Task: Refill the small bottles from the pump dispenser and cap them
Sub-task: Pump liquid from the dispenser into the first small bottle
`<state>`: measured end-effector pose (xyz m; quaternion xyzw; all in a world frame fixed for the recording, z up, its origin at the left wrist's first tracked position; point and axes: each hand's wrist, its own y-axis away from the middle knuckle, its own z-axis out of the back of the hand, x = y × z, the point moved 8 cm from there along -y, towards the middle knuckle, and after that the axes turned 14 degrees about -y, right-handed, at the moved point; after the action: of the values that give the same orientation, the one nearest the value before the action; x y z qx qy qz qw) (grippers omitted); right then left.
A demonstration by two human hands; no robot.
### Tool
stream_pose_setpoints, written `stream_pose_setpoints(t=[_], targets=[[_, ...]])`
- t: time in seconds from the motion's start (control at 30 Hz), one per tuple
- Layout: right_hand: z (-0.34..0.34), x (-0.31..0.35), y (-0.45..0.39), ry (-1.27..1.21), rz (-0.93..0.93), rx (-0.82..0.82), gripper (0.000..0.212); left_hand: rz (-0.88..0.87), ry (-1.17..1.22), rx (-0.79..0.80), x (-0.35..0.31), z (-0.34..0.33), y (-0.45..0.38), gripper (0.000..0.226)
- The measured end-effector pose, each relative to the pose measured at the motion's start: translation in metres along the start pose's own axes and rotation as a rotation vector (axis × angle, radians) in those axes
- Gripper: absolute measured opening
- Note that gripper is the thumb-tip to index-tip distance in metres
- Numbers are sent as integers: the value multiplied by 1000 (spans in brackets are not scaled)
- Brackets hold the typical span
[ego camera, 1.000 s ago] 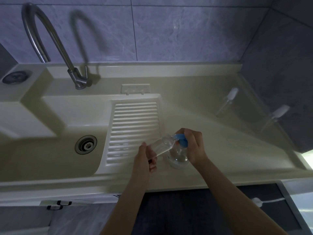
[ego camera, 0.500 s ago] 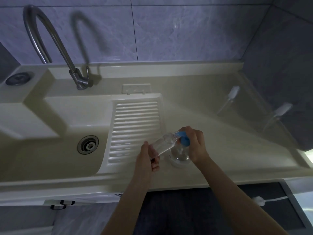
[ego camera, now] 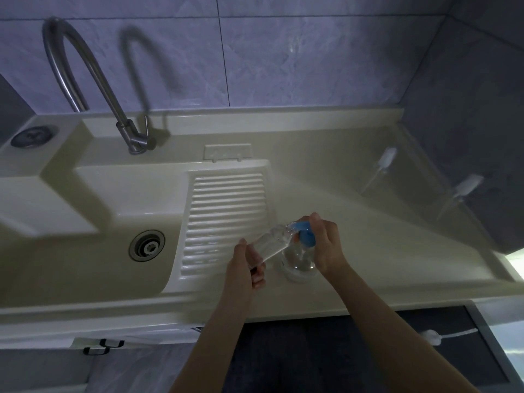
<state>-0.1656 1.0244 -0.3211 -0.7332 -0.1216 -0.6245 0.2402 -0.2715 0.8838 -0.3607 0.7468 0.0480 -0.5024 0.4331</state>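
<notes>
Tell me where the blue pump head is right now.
In the head view, the blue pump head sits right of centre, under the right hand, with the small bottle in the left hand tilted against it.

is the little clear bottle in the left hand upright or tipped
Tipped. The left hand grips the small bottle at its base, neck slanting up toward the blue pump head under the right hand.

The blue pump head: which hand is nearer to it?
Right. The right hand rests on the blue pump head, fingers curled over it. The left hand is lower left of it and grips the base of the small bottle.
</notes>
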Motion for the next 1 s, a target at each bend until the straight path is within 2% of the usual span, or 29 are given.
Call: stream_pose_setpoints(t=[0.1, 0.23, 0.3, 0.47, 0.6, 0.7, 0.83, 1.0], targets=[[-2, 3, 0, -2, 1, -4, 85, 8, 15, -2, 0, 0, 0, 46], [-5, 9, -2, -47, -14, 16, 52, -7, 24, 2, 1, -2, -1, 48], [-9, 13, -2, -41, 9, 49, 44, -1, 36, -5, 3, 0, -2, 48], [-10, 13, -1, -75, 26, 67, 44, 23, 39, -2, 8, 0, -6, 45], [-2, 0, -2, -28, -15, 17, 67, 37, 56, 32, 8, -5, -7, 43], [-2, 1, -1, 15, -4, 2, 69, 43, 78, 62, 9, -9, -8, 37], [-3, 2, -1, 27, 1, 1, 90, 39, 42, 80, 12, -16, -9, 35], [-6, 10, -1, -26, 4, 24, 68, 50, 31, 79, 12, -20, -10, 34]])
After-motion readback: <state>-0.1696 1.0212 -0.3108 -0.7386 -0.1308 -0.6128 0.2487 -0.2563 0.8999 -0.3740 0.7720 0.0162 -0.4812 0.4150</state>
